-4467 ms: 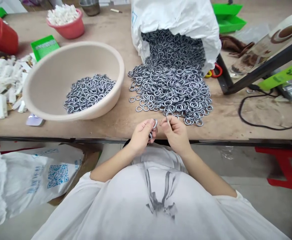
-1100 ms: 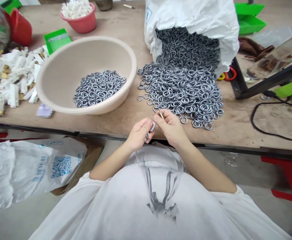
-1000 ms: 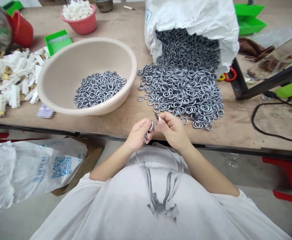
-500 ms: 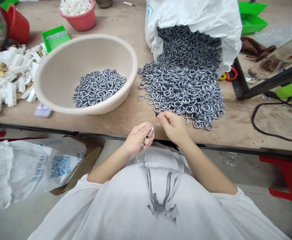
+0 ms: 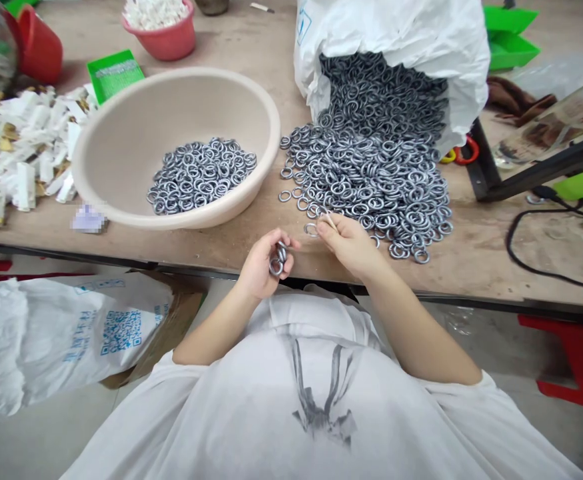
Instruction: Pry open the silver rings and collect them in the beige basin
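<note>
My left hand (image 5: 262,263), fingers curled, holds a few grey metal rings (image 5: 277,261) above the table's front edge. Between the thumb and fingers of my right hand (image 5: 350,243) is a thin, light-coloured stick-like piece (image 5: 330,221), too small to name. A single ring (image 5: 310,230) shows just beside those fingertips. Right behind the hand spreads a pile of the same rings (image 5: 371,177), spilling from a white sack (image 5: 396,30). To the left, a wide beige basin (image 5: 121,127) contains more rings (image 5: 201,177).
White plastic pieces (image 5: 26,180) lie heaped on the left, near a green tray (image 5: 116,77) and a red bowl (image 5: 164,40). At the right stand a black metal frame (image 5: 484,167) and a looping cable (image 5: 514,247). A printed sack (image 5: 71,340) lies below the table.
My left hand has turned and loosened its fingers, showing more of the rings, and moved slightly left. My right hand has shifted a little; the piece in it now looks light instead of dark.
</note>
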A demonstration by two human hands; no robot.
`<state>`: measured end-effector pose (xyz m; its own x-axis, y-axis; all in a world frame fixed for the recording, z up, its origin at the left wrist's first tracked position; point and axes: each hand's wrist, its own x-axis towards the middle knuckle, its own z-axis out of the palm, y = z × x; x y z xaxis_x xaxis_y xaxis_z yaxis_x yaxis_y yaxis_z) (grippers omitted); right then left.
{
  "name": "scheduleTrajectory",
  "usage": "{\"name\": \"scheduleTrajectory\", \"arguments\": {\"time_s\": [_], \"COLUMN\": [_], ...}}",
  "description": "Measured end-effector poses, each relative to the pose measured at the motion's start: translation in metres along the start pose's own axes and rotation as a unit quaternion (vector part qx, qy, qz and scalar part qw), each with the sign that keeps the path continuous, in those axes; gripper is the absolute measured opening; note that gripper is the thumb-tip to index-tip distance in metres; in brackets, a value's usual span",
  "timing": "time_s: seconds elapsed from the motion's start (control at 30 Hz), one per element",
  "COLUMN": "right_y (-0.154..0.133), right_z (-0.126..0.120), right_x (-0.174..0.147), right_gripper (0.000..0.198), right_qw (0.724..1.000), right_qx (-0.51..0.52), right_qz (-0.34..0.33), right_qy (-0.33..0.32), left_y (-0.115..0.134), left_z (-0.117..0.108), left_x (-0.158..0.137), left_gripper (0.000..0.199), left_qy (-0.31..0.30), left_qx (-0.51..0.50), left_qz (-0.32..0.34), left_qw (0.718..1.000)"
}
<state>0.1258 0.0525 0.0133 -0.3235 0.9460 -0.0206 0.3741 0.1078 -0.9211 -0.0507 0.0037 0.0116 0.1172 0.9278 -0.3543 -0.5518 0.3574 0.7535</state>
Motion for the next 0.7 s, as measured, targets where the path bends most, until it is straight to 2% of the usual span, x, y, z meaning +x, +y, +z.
{"name": "scheduleTrajectory", "arguments": {"time_s": [0.07, 0.13, 0.23, 0.33, 0.5, 0.6, 0.7], "right_y": [-0.003, -0.008, -0.014, -0.016, -0.013, -0.013, -0.015], "right_z": [0.004, 0.014, 0.031, 0.040, 0.026, 0.013, 0.005], "right_x": [-0.011, -0.021, -0.032, -0.036, -0.032, -0.035, -0.043], "right_gripper": [0.048, 0.053, 0.050, 0.047, 0.046, 0.046, 0.048], "right_qw": [0.982, 0.960, 0.948, 0.947, 0.967, 0.987, 0.983], "right_qx": [0.180, 0.271, 0.310, 0.311, 0.234, 0.092, -0.070], "right_qz": [0.036, 0.063, 0.044, 0.016, -0.026, -0.098, -0.160], "right_qy": [-0.028, -0.010, 0.060, 0.075, 0.093, 0.088, 0.057], "left_y": [-0.005, -0.013, -0.026, -0.032, -0.025, -0.018, -0.014], "left_z": [0.006, 0.013, 0.021, 0.022, 0.022, 0.025, 0.027], "left_x": [0.001, 0.001, 0.002, 0.003, -0.001, -0.005, -0.007], "left_gripper": [0.047, 0.050, 0.051, 0.046, 0.051, 0.052, 0.052], "left_qy": [-0.011, -0.028, -0.047, -0.052, -0.087, -0.093, -0.096], "left_qx": [0.024, 0.051, 0.069, 0.072, 0.065, 0.026, 0.006], "left_qz": [0.008, 0.021, 0.066, 0.105, 0.061, 0.031, 0.005], "left_qw": [1.000, 0.998, 0.994, 0.991, 0.992, 0.995, 0.995]}}
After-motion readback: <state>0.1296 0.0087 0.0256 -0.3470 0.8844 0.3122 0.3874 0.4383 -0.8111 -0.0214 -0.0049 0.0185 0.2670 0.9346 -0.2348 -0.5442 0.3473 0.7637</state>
